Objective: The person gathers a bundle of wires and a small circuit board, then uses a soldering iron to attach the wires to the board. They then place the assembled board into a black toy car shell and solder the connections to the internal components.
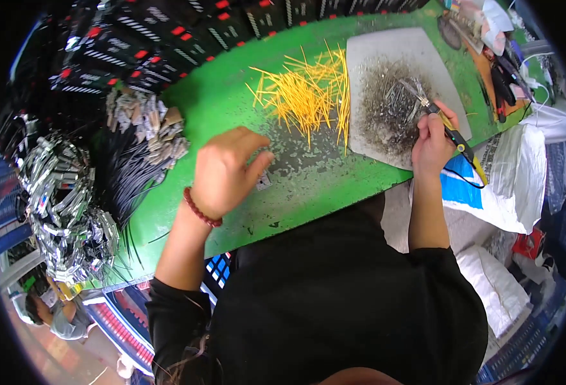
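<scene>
My right hand (pixel 432 144) is closed around the black and yellow handle of what looks like a soldering iron (pixel 451 131). Its metal tip end points up and left, over a tangle of fine silvery strands (pixel 406 96) on a grey board (pixel 376 54) blotched with dark residue. My left hand (pixel 228 167), a red bead bracelet at its wrist, hovers above the green table (pixel 209 96). Its fingers are bent, with thumb and forefinger apart and nothing visible between them. To its upper right lies a loose heap of thin yellow sticks or tubes (pixel 305 93).
Bundles of silvery strips (pixel 58 199) and black wires (pixel 129 183) with brown-grey ends lie on the left. Black boxes (pixel 167 38) line the far edge. Tools (pixel 501 86) and a white sack (pixel 517 173) are at the right. Another person (pixel 65 314) is at the lower left.
</scene>
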Available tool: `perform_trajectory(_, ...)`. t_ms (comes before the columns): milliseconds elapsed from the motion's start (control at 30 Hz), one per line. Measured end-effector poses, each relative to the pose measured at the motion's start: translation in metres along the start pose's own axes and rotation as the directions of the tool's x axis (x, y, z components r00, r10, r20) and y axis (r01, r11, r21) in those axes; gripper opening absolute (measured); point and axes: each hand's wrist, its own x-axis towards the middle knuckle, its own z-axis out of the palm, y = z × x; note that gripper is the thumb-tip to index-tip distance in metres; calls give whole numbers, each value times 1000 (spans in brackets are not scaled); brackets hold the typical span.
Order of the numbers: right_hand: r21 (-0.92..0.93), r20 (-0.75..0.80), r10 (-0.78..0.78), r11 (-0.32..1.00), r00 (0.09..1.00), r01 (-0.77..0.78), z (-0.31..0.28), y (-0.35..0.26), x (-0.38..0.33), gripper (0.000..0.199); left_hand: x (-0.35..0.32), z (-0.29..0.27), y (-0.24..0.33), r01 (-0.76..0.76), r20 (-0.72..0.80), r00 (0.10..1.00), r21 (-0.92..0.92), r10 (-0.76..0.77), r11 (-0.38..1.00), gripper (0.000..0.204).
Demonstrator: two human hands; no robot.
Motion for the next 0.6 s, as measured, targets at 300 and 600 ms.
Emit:
perform_trajectory(300,-29,18,-64,998,998,64,-25,-18,-19,20,82,49,-7,-134,63,989,54,131,989,30)
perform_trajectory(600,102,36,97,990,995,-100,-29,-22,1,20,87,53,-18,-172,2,985,165,174,971,12)
